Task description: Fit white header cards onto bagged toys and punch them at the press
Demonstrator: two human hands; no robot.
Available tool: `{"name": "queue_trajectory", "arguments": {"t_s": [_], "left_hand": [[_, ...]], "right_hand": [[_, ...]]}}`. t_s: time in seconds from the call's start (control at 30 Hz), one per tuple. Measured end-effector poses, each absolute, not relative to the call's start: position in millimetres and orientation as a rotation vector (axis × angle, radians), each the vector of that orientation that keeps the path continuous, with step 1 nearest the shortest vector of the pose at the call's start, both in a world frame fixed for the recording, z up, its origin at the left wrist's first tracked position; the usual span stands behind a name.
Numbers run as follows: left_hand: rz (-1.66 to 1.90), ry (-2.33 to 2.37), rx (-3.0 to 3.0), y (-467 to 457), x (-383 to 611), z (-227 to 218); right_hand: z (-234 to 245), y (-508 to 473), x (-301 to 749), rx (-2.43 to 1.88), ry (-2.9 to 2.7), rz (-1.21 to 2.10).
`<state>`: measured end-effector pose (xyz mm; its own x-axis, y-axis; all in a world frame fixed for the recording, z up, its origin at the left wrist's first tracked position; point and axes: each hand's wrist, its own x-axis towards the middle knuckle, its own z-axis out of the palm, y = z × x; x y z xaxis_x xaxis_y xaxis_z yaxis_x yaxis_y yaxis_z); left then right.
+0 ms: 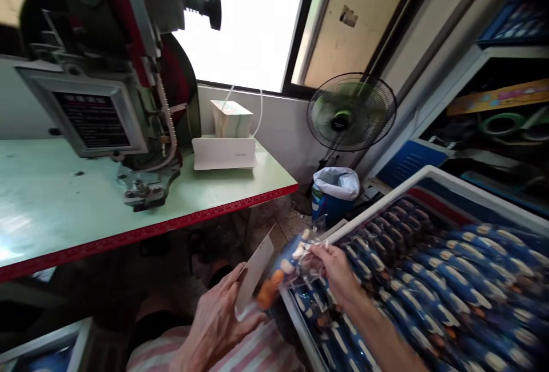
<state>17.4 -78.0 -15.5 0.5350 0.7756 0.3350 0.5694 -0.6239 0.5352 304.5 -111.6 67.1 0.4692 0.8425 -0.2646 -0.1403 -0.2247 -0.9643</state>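
Note:
My left hand (217,318) is low in the middle, fingers closed round a white card (256,272) that stands on edge. My right hand (337,275) pinches a clear plastic packet (285,272) with a blue, white and orange item inside, held just right of the card and touching it. Both hands hover over my striped lap, at the near corner of a white tray (433,175) filled with several rows of similar blue packets (450,280).
A green table with a red edge (223,215) carries a heavy press machine (115,92) and a white folded card with a small box (225,143). A standing fan (351,112), a lined bin (334,192) and shelves (497,103) lie right.

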Motion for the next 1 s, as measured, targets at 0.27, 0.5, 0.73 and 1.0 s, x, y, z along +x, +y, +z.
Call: {"name": "queue_trajectory", "arguments": {"t_s": [0.27,0.5,0.73,1.0], "left_hand": [[1.022,1.436,1.934,-82,-24,-16],[0.970,1.267,1.317,-99,-62,-28],[0.820,1.110,1.269,-108,-71,-26],[0.941,1.335,1.174,-102,-76,-29]], "right_hand": [[73,-89,170,-1.191,-0.907,1.470],[35,-36,219,-1.419,-1.267,0.972],[29,-24,206,-1.292,-1.461,1.171],[0,-46,182,-1.442,-1.292,0.883]]}}
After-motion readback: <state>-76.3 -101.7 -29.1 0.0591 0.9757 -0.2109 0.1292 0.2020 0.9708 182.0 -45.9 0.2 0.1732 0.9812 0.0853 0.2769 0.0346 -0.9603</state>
